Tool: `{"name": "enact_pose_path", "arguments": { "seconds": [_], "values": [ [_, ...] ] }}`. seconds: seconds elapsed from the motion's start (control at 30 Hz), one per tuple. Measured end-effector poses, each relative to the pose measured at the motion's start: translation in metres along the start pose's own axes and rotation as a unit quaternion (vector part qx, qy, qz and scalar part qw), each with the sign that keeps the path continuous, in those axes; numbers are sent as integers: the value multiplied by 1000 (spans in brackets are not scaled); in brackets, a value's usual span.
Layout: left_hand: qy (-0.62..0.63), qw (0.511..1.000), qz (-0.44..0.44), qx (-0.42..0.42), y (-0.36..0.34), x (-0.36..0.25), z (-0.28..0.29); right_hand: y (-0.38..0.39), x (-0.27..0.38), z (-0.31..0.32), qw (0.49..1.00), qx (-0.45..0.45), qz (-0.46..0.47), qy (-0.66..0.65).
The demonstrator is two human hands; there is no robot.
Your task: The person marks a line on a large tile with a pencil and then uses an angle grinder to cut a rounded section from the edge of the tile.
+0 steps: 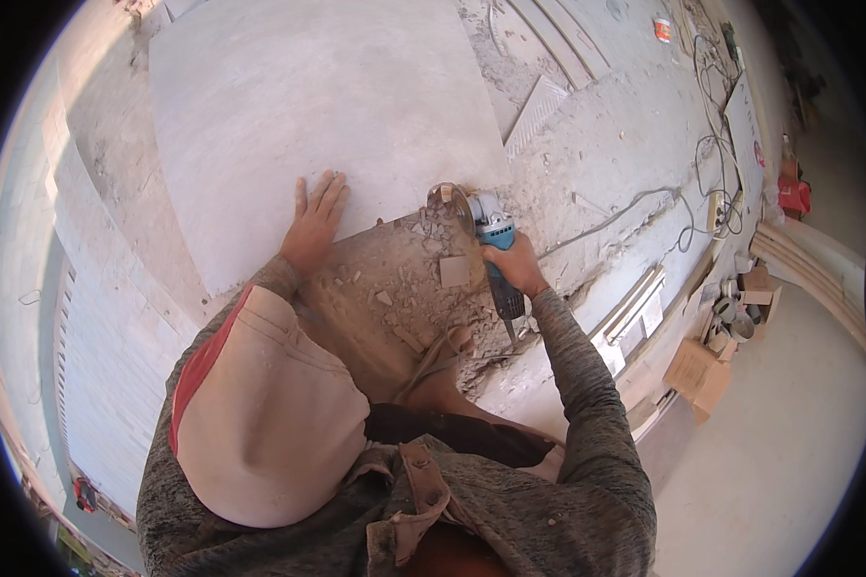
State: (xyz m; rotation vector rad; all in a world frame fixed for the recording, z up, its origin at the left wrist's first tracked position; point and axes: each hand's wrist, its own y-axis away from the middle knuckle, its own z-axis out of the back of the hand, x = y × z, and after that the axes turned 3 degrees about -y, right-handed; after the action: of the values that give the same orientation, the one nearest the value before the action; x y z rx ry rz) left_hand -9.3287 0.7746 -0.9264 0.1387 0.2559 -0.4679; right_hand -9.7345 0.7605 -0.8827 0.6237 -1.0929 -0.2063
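My left hand (316,219) lies on a large pale tile (260,106), fingers apart and flat near its lower edge. My right hand (515,264) grips a teal and black angle grinder (496,231). Its disc (449,210), partly under a guard, sits at the tile's lower right corner. Below that edge lies broken, dusty rubble (404,298) with a small square offcut (454,271). The grinder's cord (635,202) runs off to the right. A pale cap (265,404) hides part of my left forearm.
Coiled cables (702,144) lie at the right, with a power strip (718,213). Farther right are cardboard boxes (698,380), grey pipe fittings (741,327) and long pale boards (808,279). Trim strips (635,303) lie nearer me. A ridged tile piece (534,111) rests beyond the large tile.
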Motion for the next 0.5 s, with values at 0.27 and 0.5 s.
{"name": "enact_pose_path", "arguments": {
  "seconds": [0.27,0.5],
  "values": [
    [11,1000,12,10,-1,-3,4,4,-3,-21,998,-51,-44,-10],
    [7,1000,10,7,-1,-2,1,7,-6,-34,997,-75,-27,-23]
  ]
}}
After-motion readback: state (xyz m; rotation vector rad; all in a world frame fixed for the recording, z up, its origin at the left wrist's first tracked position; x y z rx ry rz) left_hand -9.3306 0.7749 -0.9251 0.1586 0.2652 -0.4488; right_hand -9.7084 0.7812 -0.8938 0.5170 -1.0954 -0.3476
